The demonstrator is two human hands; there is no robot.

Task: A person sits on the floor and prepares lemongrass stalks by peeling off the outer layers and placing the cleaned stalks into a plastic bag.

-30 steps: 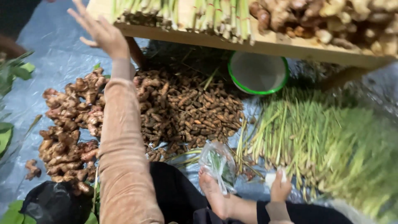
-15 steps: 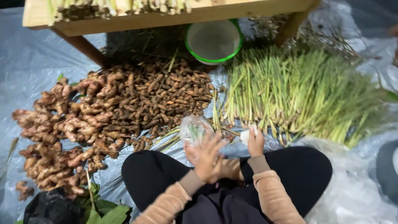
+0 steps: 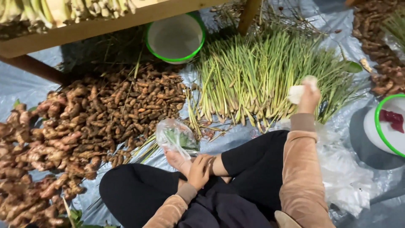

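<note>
I sit cross-legged in black trousers on a plastic sheet. My left hand [image 3: 200,170] rests on my bare foot in my lap and holds nothing. Just beyond the foot lies a clear plastic bag [image 3: 174,137] with green leaves inside. My right hand [image 3: 308,96] is stretched forward over the near ends of a lemongrass pile [image 3: 257,76] and is closed on a small white piece [image 3: 295,93], plastic or paper.
A heap of small brown roots [image 3: 122,105] lies ahead left, with ginger [image 3: 29,156] further left. A green-rimmed white bowl [image 3: 175,37] stands under a wooden bench [image 3: 84,27]. Another green-rimmed bowl [image 3: 386,126] and crumpled clear plastic [image 3: 346,177] are at right.
My left hand came down from the bench to my foot. My right hand moved from my lap out over the lemongrass with the white piece. The view swung right.
</note>
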